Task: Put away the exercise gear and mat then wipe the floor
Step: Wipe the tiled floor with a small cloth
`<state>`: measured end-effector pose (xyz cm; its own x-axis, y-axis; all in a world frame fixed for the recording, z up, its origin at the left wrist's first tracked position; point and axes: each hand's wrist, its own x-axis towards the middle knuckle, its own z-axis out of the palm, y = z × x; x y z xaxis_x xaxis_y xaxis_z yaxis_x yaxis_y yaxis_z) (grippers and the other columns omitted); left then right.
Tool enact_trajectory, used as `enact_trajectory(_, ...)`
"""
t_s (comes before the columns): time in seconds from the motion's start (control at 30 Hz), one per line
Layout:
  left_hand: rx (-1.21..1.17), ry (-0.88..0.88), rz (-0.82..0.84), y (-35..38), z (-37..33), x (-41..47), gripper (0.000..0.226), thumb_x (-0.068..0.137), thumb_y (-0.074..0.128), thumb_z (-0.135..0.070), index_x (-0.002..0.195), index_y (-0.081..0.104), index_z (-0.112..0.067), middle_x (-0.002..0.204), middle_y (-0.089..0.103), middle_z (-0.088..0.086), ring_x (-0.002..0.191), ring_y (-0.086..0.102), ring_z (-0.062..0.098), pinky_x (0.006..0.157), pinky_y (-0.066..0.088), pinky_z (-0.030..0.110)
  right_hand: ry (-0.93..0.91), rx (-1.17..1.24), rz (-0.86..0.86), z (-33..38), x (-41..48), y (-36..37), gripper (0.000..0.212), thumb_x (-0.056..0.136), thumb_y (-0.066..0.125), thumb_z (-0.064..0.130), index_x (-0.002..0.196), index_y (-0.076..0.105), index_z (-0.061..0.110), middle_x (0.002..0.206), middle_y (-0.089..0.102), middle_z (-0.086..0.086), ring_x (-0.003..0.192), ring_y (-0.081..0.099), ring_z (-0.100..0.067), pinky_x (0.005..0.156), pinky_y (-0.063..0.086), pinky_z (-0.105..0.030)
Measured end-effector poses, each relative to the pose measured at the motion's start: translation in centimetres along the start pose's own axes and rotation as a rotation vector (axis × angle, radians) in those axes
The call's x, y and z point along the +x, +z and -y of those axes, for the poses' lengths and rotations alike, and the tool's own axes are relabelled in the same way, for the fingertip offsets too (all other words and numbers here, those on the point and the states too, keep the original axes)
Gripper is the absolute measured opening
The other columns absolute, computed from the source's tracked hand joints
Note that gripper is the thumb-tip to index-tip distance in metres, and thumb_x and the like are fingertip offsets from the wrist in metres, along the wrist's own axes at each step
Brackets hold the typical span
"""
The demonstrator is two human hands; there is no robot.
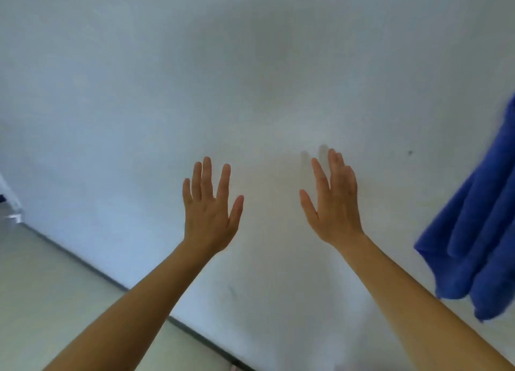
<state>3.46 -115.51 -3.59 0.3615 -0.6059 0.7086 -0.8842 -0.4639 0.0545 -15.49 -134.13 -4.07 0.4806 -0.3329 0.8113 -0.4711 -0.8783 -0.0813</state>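
Observation:
My left hand [209, 209] is raised in front of a plain white wall, fingers spread, holding nothing. Beside it, my right hand [333, 200] is also up and empty, fingers apart, with its shadow falling on the wall just behind. A blue towel [479, 231] hangs in folds at the right edge, apart from my right hand. No mat or exercise gear shows in this view.
The white wall [250, 77] fills most of the view. A pale floor [50, 287] shows at lower left, meeting the wall along a dark seam. A white object edge [11, 203] sits at the far left.

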Motion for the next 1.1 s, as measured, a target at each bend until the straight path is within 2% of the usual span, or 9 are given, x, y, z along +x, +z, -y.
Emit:
enact_trajectory(0.17, 0.208, -0.148, -0.082, -7.8, 14.4, -5.2, 0.066, 0.102, 0.032, -0.05, 0.156, 0.024, -0.013, 0.162, 0.01, 0.023, 0.151, 0.006, 0.039, 0.116, 0.019, 0.062, -0.16, 0.178, 0.034, 15.4, 3.5, 6.6, 0.07, 0.102, 0.047, 0.041, 0.158, 0.021, 0.01, 0.166, 0.006, -0.019, 0.155, 0.003, -0.032, 0.123, 0.012, -0.055)
enact_trajectory(0.4, 0.514, -0.361, -0.122, -22.2, 35.8, -16.8, 0.066, 0.101, 0.035, -0.048, 0.155, 0.026, -0.011, 0.161, 0.014, 0.025, 0.15, 0.009, 0.041, 0.115, 0.02, 0.063, -0.391, 0.44, -0.022, 43.4, 6.3, 14.2, 0.067, 0.102, 0.049, 0.039, 0.157, 0.026, 0.008, 0.165, 0.011, -0.022, 0.154, 0.009, -0.034, 0.12, 0.02, -0.056)
enact_trajectory(0.6, 0.705, -0.543, -0.108, -31.0, 49.2, -25.0, 0.066, 0.101, 0.034, -0.047, 0.154, 0.028, -0.01, 0.161, 0.014, 0.026, 0.15, 0.009, 0.043, 0.114, 0.02, 0.064, -0.496, 0.635, 0.066, 64.3, 6.8, 18.5, 0.069, 0.099, 0.051, 0.036, 0.158, 0.025, 0.012, 0.165, 0.011, -0.021, 0.154, 0.011, -0.034, 0.121, 0.019, -0.054)
enact_trajectory(0.83, 0.771, -0.687, -0.086, -31.8, 62.1, -29.4, 0.065, 0.1, 0.034, -0.047, 0.153, 0.03, -0.01, 0.159, 0.018, 0.027, 0.149, 0.013, 0.043, 0.114, 0.02, 0.064, -0.61, 0.751, 0.143, 79.6, 7.9, 26.3, 0.067, 0.1, 0.044, 0.04, 0.158, 0.025, 0.013, 0.165, 0.01, -0.019, 0.153, 0.013, -0.033, 0.122, 0.017, -0.052)
enact_trajectory(1.1, 0.824, -0.723, -0.018, -26.7, 83.5, -26.2, 0.064, 0.1, 0.036, -0.047, 0.152, 0.031, -0.01, 0.16, 0.017, 0.026, 0.148, 0.015, 0.043, 0.113, 0.023, 0.064, -0.594, 0.828, 0.168, 94.8, 14.0, 43.4, 0.066, 0.099, 0.044, 0.041, 0.157, 0.028, 0.013, 0.164, 0.015, -0.02, 0.152, 0.017, -0.034, 0.122, 0.017, -0.052)
